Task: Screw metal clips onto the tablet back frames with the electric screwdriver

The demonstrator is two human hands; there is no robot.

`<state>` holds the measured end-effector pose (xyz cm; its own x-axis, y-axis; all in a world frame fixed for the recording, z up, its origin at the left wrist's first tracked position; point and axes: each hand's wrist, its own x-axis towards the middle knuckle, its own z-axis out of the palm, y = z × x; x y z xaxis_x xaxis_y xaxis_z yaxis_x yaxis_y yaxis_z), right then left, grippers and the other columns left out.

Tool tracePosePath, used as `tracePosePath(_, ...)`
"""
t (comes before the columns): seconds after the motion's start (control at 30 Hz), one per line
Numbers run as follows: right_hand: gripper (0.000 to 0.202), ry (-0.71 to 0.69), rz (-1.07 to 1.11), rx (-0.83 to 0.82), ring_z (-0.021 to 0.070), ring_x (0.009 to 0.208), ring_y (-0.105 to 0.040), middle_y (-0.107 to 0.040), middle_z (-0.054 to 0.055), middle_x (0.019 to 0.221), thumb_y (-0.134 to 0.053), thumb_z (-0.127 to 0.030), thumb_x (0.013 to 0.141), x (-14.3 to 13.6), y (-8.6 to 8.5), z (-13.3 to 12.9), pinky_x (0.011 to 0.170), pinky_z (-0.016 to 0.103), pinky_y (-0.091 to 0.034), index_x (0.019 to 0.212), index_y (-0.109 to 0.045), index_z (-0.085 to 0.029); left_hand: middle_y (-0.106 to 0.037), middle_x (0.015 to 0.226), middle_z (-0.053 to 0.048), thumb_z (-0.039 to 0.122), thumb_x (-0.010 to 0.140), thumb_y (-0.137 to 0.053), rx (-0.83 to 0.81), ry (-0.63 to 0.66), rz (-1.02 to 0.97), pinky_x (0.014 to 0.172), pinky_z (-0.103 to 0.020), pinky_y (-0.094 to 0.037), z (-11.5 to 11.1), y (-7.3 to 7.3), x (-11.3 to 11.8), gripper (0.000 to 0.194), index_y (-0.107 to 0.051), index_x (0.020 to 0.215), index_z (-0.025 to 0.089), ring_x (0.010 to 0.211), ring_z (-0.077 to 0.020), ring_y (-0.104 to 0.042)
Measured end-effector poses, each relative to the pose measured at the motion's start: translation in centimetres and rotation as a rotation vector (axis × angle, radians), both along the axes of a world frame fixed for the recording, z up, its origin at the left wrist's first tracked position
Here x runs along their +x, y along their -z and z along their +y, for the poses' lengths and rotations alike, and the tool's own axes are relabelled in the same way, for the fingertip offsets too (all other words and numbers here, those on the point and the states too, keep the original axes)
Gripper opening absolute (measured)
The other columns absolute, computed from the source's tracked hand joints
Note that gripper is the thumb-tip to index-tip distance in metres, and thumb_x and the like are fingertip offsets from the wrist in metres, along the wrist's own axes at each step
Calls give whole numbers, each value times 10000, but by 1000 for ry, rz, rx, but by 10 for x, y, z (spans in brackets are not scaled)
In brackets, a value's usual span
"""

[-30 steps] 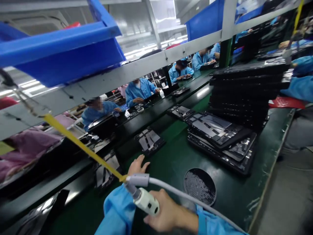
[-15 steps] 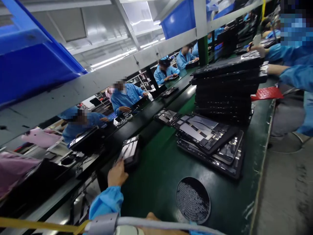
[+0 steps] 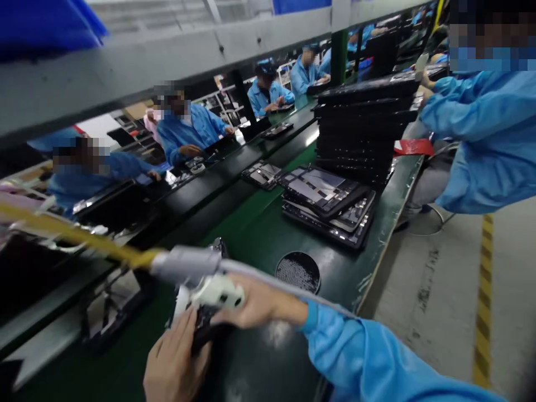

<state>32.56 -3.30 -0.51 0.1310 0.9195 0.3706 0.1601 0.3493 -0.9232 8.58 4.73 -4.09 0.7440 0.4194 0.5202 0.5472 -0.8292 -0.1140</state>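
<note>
My right hand (image 3: 253, 301), in a blue sleeve, is wrapped round a pale handheld tool (image 3: 220, 291) that hangs from a grey cylinder (image 3: 188, 263) with a yellow strap and a grey cable. Beneath the tool is a dark device (image 3: 205, 329), partly hidden by both hands. My left hand (image 3: 173, 360) grips this device at its near side, fingers together on top. A round black dish (image 3: 298, 272) of small pieces lies on the green bench beyond my right wrist.
Opened devices (image 3: 326, 192) lie piled beyond the dish, in front of a tall dark stack (image 3: 355, 134). A co-worker in blue (image 3: 494, 134) is at the right. More people work across the bench under a grey beam (image 3: 167, 61). An open frame (image 3: 109, 307) lies left.
The view has shifted. My right hand has come up with the tool over a device. My left hand, earlier reaching to a device farther up the bench, is now low beside the tool.
</note>
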Motion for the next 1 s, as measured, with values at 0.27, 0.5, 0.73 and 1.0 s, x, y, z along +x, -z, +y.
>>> tracePosePath(0.27,320,255,365,-47,95,333,-470,-525,-89,406,-796,-332,627,83,-1,-29,396,231,-410,808,-582,-178,-682,1212,-120,325,862,-580,7,105,78,1026,-433,-398,-130,5,-9,737,-269,1516,186,1109,-304,-643)
tracePosePath(0.5,272,367,332,-16,96,345,-487,-548,-85,402,-770,-298,641,83,13,-36,444,260,-447,784,-568,-186,-634,1289,-115,562,813,-591,-74,-48,20,1159,-581,-225,-154,55,-22,819,-309,1500,219,1269,-351,-522)
tracePosePath(0.73,260,410,285,5,113,351,-493,-547,-96,408,-739,-261,652,84,13,-33,484,303,-474,864,-607,-188,-620,1308,-98,324,889,-560,-199,62,-28,1213,-556,-107,-160,67,-10,674,-295,1502,230,1256,-289,-544)
tracePosePath(1.0,137,418,223,-24,112,385,-513,-538,-79,405,-735,-235,662,83,20,-26,622,335,-537,720,-618,-195,-617,1304,-119,213,912,-537,-296,55,-102,1175,-658,-106,-177,45,38,676,-236,1517,242,1279,-319,-513)
